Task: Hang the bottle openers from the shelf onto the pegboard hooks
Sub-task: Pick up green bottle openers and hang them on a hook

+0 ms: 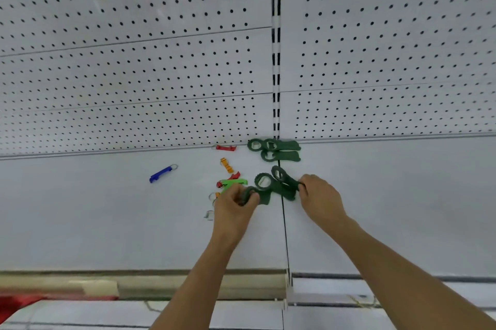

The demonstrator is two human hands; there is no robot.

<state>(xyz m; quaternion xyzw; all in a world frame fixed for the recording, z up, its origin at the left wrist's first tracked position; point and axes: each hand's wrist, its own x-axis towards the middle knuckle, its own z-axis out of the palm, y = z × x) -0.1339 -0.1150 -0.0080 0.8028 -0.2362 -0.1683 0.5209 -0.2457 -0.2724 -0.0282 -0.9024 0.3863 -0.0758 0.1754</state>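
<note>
Several dark green bottle openers lie on the white shelf [107, 209]. My left hand [233, 206] grips the ring end of one dark green opener [248, 195]. My right hand [320, 199] pinches the handle ends of two more dark green openers [271, 184] fanned out between the hands. Another pile of dark green openers [273, 149] sits at the back edge by the pegboard [134, 74]. No hooks show on the pegboard.
Small keyring openers lie left of my hands: a blue one [162, 173], a red one [226, 147], an orange one [226, 165], a bright green one [233, 182]. A slotted upright [276, 61] divides the pegboard panels. The shelf's front edge [161, 273] runs below.
</note>
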